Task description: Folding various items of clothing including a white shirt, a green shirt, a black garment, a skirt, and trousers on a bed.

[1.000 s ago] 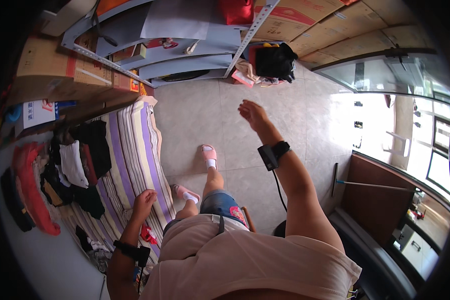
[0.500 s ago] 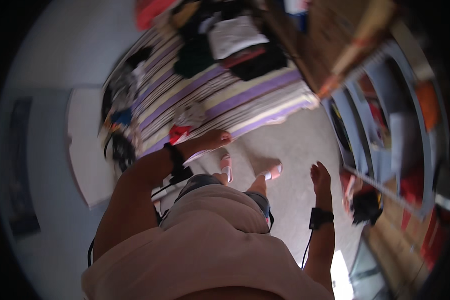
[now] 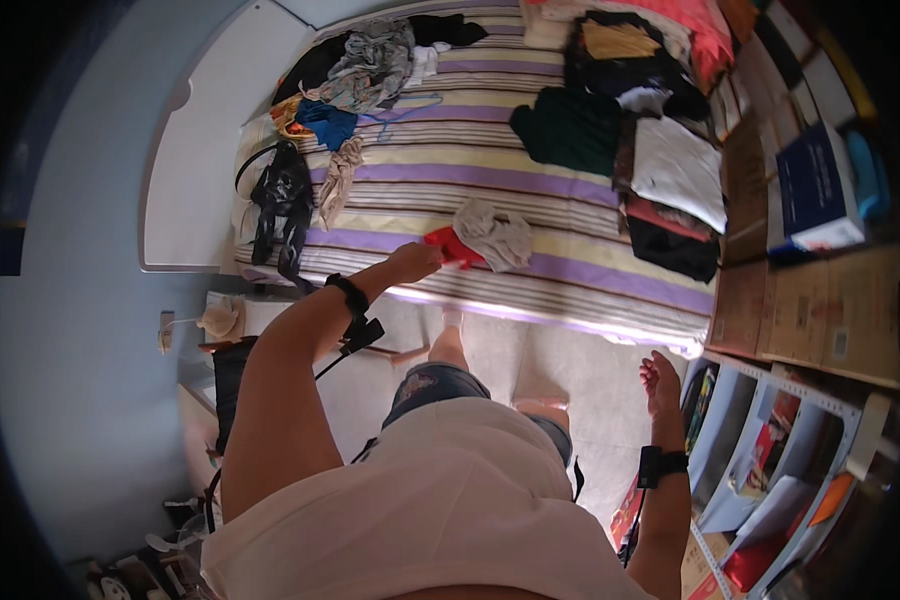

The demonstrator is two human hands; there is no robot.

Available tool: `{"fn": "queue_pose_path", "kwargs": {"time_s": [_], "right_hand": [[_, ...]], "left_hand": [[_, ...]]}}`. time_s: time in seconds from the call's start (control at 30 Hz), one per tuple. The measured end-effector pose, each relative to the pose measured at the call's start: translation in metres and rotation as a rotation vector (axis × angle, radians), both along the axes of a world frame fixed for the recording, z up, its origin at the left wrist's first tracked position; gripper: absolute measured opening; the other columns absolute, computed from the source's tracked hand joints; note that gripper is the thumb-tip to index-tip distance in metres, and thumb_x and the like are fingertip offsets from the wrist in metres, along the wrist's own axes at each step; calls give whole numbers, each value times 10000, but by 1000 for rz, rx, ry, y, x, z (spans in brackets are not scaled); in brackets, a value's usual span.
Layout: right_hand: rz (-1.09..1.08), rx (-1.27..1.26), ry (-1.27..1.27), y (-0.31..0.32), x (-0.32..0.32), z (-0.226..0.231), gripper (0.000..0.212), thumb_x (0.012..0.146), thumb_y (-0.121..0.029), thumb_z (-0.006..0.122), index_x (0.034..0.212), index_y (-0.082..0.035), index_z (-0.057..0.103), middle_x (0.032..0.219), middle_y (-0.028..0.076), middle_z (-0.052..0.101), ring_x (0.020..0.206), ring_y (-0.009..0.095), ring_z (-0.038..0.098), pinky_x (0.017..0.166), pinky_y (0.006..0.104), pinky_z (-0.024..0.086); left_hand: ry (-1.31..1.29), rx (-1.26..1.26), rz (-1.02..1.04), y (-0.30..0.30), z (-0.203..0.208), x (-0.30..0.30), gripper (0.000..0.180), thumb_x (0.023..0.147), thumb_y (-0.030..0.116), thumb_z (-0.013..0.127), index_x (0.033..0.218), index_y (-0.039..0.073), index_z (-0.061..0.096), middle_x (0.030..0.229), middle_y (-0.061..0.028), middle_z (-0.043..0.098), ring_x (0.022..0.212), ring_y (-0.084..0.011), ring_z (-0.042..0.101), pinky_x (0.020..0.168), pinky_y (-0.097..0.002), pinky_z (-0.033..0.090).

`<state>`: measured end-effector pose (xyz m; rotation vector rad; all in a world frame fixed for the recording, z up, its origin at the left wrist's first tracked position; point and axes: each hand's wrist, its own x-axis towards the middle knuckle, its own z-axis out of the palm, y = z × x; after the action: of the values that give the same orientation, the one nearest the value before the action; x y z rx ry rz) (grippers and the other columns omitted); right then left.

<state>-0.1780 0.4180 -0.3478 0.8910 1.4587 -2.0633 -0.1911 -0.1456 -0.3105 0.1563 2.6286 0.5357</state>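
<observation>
My left hand (image 3: 417, 262) is over the near edge of the bed, right beside a small red cloth (image 3: 454, 248). Its fingers curl downward, and their tips are hidden, so a grip on the cloth cannot be made out. Against the red cloth lies a crumpled pale patterned garment (image 3: 495, 236). My right hand (image 3: 660, 384) hangs low on the right, near the shelf unit, fingers loosely bent and apart with nothing in them. A black band with a small box and cord sits on each forearm.
Striped bedding (image 3: 450, 180) covers the bed. Dark clothes and a black bag (image 3: 282, 205) lie at its left. Folded clothes with a white one (image 3: 678, 175) on top are stacked at right. Cartons (image 3: 810, 315) and a grey-blue shelf unit (image 3: 727, 425) stand at the right.
My view has swung toward the bed, and I have turned and come nearer to it. My left hand is now beside the red cloth, which was farther left of it before. My right hand stays low.
</observation>
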Motion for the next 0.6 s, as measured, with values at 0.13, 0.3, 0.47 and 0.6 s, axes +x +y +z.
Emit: {"fn": "queue_pose_path", "kwargs": {"time_s": [0.13,0.3,0.47,0.6], "right_hand": [[245,148,-4,-107,-47,-26,281,848,-239,562,1064,-60,568,811,50,606,682,115,565,608,236,451],[752,541,78,-235,-110,-67,342,808,-230,600,1113,-81,560,905,91,617,725,171,594,656,289,480],[1248,1043,737,-344,-180,-146,502,760,-248,642,1213,-98,487,1222,206,463,1098,342,481,896,428,416],[1365,1127,540,-436,-237,-173,808,672,-217,728,1358,-139,309,1385,252,244,1234,410,319,991,437,341]], "left_hand": [[-52,79,327,-110,-40,-40,265,788,280,564,969,92,610,895,-122,642,860,-317,601,750,-404,476],[32,73,446,-229,-88,-108,324,775,279,583,1019,66,601,951,-142,635,914,-301,595,799,-394,468],[106,45,419,-330,-148,-164,323,800,262,591,1050,57,588,1022,-154,589,991,-320,547,868,-374,429],[224,-3,381,-399,-195,-205,327,792,251,609,1074,88,575,1132,-173,521,1034,-342,520,895,-385,414]]}}
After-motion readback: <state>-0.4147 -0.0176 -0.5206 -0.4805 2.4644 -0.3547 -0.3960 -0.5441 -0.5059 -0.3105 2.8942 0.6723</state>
